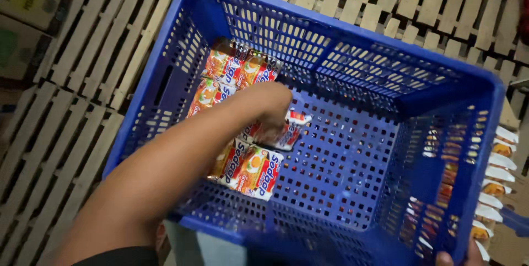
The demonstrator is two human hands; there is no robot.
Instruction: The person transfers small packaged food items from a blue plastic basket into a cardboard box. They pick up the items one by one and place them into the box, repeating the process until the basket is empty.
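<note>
Here, a blue perforated crate [352,40] is steadied at its near right corner by the right hand [460,256], whose fingers cannot be told open or closed, while orange noodle packets [250,169] are lain beside the left hand [273,113], fingers closed on one packet [289,133].

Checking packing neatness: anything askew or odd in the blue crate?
Slightly. The noodle packets lie in a row along the left side of the blue crate, but the packet under the left hand sits crosswise to them. Nothing looks spilled or torn.
</note>
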